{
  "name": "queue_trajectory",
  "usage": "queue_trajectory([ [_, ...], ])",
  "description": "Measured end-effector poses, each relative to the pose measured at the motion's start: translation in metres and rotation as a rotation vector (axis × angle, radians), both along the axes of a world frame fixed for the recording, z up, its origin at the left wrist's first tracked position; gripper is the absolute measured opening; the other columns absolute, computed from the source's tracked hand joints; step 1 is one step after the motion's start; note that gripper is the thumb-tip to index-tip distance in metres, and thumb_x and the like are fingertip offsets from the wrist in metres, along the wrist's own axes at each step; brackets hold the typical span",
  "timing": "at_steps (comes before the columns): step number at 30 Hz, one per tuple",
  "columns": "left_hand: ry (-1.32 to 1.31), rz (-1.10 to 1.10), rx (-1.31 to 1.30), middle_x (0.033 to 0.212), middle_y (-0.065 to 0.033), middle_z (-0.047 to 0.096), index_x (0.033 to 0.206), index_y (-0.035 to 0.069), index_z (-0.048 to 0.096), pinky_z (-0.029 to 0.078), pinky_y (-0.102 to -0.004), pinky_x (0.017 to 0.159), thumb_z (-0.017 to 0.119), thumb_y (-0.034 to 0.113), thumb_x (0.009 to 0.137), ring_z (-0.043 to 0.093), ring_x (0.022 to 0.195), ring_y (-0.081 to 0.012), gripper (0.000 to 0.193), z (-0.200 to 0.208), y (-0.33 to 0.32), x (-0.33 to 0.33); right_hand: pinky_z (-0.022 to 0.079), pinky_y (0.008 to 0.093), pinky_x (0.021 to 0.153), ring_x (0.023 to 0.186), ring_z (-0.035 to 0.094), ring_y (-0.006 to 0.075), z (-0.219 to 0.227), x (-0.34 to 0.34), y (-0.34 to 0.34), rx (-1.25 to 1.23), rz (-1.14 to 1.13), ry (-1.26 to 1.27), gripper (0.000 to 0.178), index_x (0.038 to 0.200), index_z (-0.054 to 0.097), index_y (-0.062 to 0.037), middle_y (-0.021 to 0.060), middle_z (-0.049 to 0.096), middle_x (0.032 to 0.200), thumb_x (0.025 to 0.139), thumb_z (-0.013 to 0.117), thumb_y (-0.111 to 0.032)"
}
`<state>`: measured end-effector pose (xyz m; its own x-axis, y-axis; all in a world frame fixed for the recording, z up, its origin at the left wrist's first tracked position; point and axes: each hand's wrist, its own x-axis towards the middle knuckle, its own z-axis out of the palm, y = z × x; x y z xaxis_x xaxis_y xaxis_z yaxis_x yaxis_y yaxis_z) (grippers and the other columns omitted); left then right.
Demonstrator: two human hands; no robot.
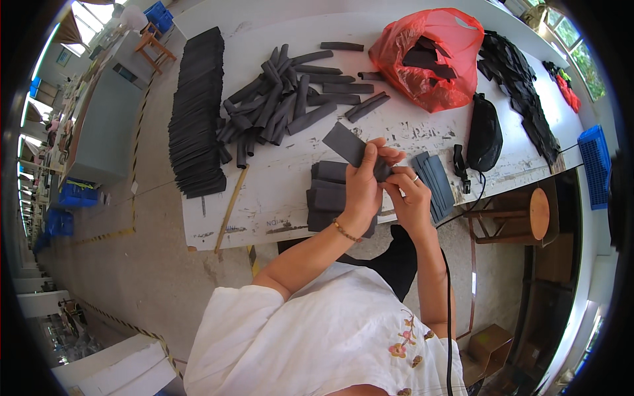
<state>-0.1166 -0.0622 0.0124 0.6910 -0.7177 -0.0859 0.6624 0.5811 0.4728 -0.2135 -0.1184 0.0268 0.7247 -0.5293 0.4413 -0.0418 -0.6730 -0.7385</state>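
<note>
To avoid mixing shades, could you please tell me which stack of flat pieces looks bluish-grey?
The fanned stack just right of the right hand; the long row and the stack beside the left hand look darker.

Scuffed white table point(257, 191) carries long black stack point(198, 112), loose dark rolls point(284, 99), red bag point(465, 66), black pouch point(485, 135), grey strips point(434, 185).

Shows on the right a black pouch point(485, 135) beside a black buckled strap point(460, 165), a blue basket point(594, 168) farther right, and a round-topped wooden stool point(539, 214), with a brown box point(491, 346) nearer. Shows on the left a grey counter point(102, 135), blue crates point(78, 195) on the floor point(172, 277), yellow-and-black striped tape point(122, 233) and, at the far end, an orange-brown stool point(150, 45).
</note>
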Motion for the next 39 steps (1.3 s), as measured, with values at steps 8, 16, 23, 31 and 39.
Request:
queue_trajectory([
  [8, 0.003, 0.003, 0.008, 0.092, -0.0101, 0.065, 0.114, 0.0, 0.056, 0.052, -0.0395, 0.088, 0.052, 0.026, 0.099, 0.065, 0.094, -0.0281, 0.03, -0.001, -0.001, 0.001, 0.051, 0.0305, 0.068, 0.079, 0.065, 0.0262, -0.001, 0.003, -0.002, 0.019, 0.005, 0.009, 0.013, 0.084, 0.062, 0.0008, 0.0122, 0.065, 0.093, 0.076, 0.071, 0.006],
  [16, 0.008, 0.013, 0.015, 0.091, -0.0114, 0.066, 0.113, -0.001, 0.055, 0.052, -0.0386, 0.085, 0.05, 0.026, 0.101, 0.066, 0.092, -0.0275, 0.03, -0.004, -0.002, 0.0, 0.051, 0.0306, 0.068, 0.079, 0.065, 0.0258, -0.004, 0.003, -0.001, 0.017, 0.009, 0.006, 0.013, 0.084, 0.062, 0.0013, 0.0121, 0.065, 0.093, 0.076, 0.071, 0.005],
  [23, 0.007, -0.033, 0.012, 0.099, -0.0147, 0.067, 0.115, -0.002, 0.053, 0.05, -0.0415, 0.094, 0.045, 0.027, 0.102, 0.064, 0.102, -0.0314, 0.033, 0.0, 0.002, 0.01, 0.05, 0.0298, 0.068, 0.079, 0.063, 0.0222, -0.003, 0.004, 0.003, 0.162, -0.009, -0.006, 0.016, 0.091, 0.064, -0.0014, 0.01, 0.064, 0.094, 0.077, 0.073, -0.003],
  [31, -0.201, 0.012, -0.016, 0.115, -0.0196, 0.064, 0.117, 0.0, 0.053, 0.04, -0.0434, 0.105, 0.049, 0.031, 0.1, 0.057, 0.117, -0.0301, 0.035, 0.015, 0.002, 0.038, 0.046, 0.0237, 0.076, 0.088, 0.055, 0.01, -0.033, -0.001, 0.003, 0.748, -0.236, -0.387, 0.011, 0.095, 0.066, -0.0007, 0.0034, 0.057, 0.102, 0.087, 0.069, -0.008],
  [39, -0.248, -0.087, -0.068, 0.119, -0.017, 0.063, 0.117, 0.002, 0.053, 0.039, -0.0458, 0.107, 0.052, 0.031, 0.098, 0.049, 0.128, -0.0299, 0.035, 0.012, 0.006, 0.035, 0.044, 0.0234, 0.069, 0.074, 0.054, 0.0086, 0.0, 0.015, 0.004, 1.085, -0.068, -0.311, 0.021, 0.094, 0.066, 0.0006, 0.0008, 0.063, 0.083, 0.093, 0.064, -0.02],
])
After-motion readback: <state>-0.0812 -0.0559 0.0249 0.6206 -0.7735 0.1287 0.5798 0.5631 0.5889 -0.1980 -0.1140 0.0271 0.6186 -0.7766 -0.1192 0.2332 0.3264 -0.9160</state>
